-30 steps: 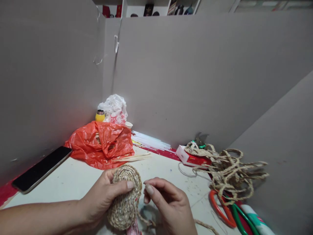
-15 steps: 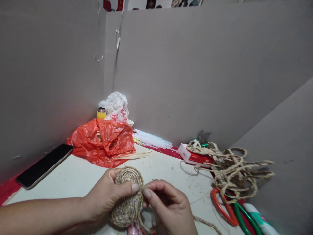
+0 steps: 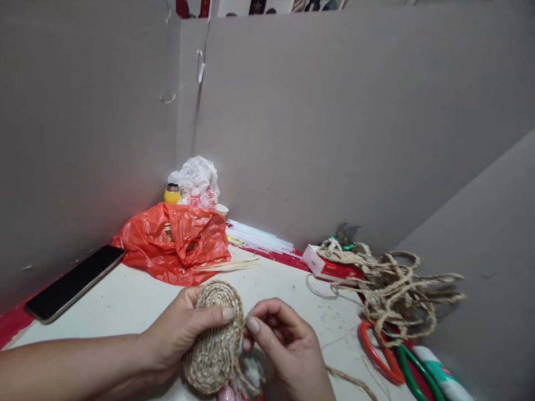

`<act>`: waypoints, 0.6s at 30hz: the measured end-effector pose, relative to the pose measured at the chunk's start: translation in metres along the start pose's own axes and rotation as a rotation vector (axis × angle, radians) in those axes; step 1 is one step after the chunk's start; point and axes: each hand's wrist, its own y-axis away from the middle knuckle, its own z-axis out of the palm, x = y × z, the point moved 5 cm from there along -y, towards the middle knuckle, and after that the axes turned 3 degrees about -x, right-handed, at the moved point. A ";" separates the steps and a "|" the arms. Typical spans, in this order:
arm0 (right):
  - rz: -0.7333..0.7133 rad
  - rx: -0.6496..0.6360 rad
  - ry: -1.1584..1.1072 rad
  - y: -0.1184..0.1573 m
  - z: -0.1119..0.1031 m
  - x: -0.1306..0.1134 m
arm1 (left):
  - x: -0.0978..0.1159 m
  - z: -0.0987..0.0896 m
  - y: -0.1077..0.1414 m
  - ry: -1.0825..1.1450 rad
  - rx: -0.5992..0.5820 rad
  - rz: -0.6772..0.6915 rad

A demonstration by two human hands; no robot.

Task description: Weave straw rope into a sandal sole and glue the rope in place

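Note:
An oval piece of coiled straw braid (image 3: 213, 359) is held upright over the table, its rows wound round and round. My left hand (image 3: 178, 328) grips its left side, the thumb lying across the front face. Just off the piece's right edge, my right hand (image 3: 288, 348) has thumb and forefinger pinched together; whatever is between them is too small to make out. A loose tail of braid (image 3: 246, 381) hangs from the lower right edge of the piece. Beyond my right hand, a length of braided cord (image 3: 351, 380) lies on the table.
A red plastic bag (image 3: 167, 245) lies at the back left, with a black phone (image 3: 75, 284) beside it. White sticks (image 3: 259, 236) lie along the back wall. To the right are a tangled heap of braid (image 3: 393, 289), a red-and-white box (image 3: 330, 264), and orange (image 3: 378, 353) and green handles (image 3: 412, 373).
My right hand's fingertips have drawn slightly away from the edge of the coiled piece, leaving a small gap. The piece has turned a little more face-on, with my left hand still gripping it.

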 end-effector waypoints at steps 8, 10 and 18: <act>-0.022 -0.002 0.121 -0.001 -0.005 0.005 | 0.001 -0.005 0.000 0.013 0.067 0.013; -0.038 -0.007 0.137 -0.003 -0.008 0.002 | 0.004 -0.005 0.000 0.010 0.069 0.023; -0.085 -0.200 0.384 -0.012 -0.002 -0.011 | 0.033 -0.013 0.000 0.050 0.190 0.189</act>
